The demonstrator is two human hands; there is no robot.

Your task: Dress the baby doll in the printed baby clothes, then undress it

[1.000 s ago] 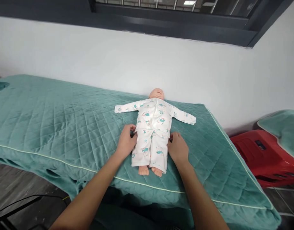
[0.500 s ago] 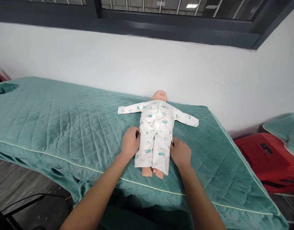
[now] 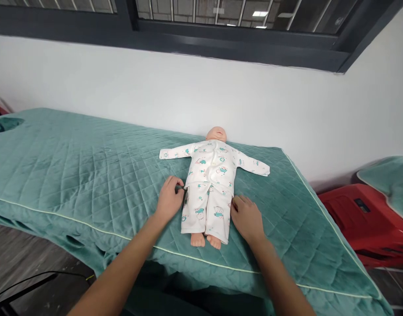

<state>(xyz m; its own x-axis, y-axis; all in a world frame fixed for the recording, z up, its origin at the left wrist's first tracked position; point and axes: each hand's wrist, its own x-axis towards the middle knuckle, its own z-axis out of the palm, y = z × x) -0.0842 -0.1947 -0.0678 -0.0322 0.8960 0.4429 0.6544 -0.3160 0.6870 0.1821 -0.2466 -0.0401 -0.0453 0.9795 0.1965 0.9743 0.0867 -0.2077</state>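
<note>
A baby doll (image 3: 216, 134) lies on its back, head toward the wall, arms spread and bare feet toward me. It wears a white printed baby shirt (image 3: 214, 164) and matching baby trousers (image 3: 201, 210); the shirt hem overlaps the trouser waist. My left hand (image 3: 170, 198) is at the doll's hip on the left, thumb and forefinger closed at the edge of the shirt hem. At the opposite hip, my right hand (image 3: 247, 217) has its fingers curled against the side of the trousers, just below the hem. Its fingertips are partly hidden.
A green quilted cover (image 3: 89, 175) spreads over the bed, with a hole (image 3: 5, 124) at the far left. Behind it stands a white wall (image 3: 122, 83) below a dark window frame (image 3: 221, 46). Red plastic stools (image 3: 362, 219) stand at the right. A black cable (image 3: 40, 274) runs at lower left.
My left hand has moved slightly left, away from the doll's side. My right hand stays by the other hip, a little lower. The whole view has shifted slightly.
</note>
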